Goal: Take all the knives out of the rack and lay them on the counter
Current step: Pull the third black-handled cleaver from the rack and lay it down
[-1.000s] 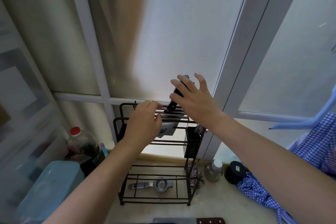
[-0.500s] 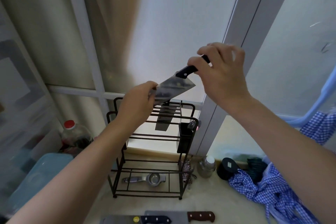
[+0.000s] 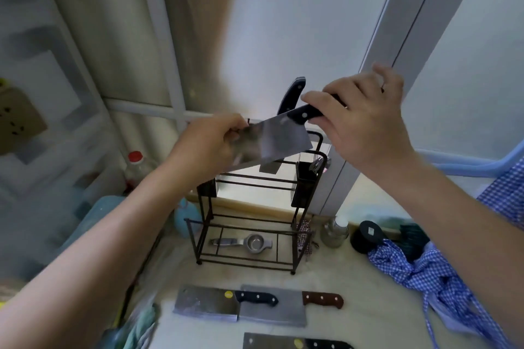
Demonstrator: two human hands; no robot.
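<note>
A black wire rack (image 3: 249, 224) stands on the counter (image 3: 354, 306) by the window. I hold a cleaver (image 3: 278, 142) with a black handle in the air above the rack. My right hand (image 3: 365, 119) grips its handle and my left hand (image 3: 209, 144) pinches the far end of the blade. One knife (image 3: 292, 92) with a dark handle still stands in the rack behind the cleaver. On the counter in front of the rack lie three cleavers: a black-handled one (image 3: 209, 303), a brown-handled one (image 3: 283, 310), and a third (image 3: 283, 343) at the bottom edge.
A metal squeezer (image 3: 246, 242) lies on the rack's lower shelf, and a black utensil cup (image 3: 304, 184) hangs on its right side. A small jar (image 3: 334, 231), a black round container (image 3: 365, 236) and blue checked cloth (image 3: 431, 275) sit right. A red-capped bottle (image 3: 137, 167) and blue box (image 3: 96, 218) are left.
The cleaver has come out of the rack and both hands have lowered it a little toward me. My view has tilted down, showing more knives on the counter.
</note>
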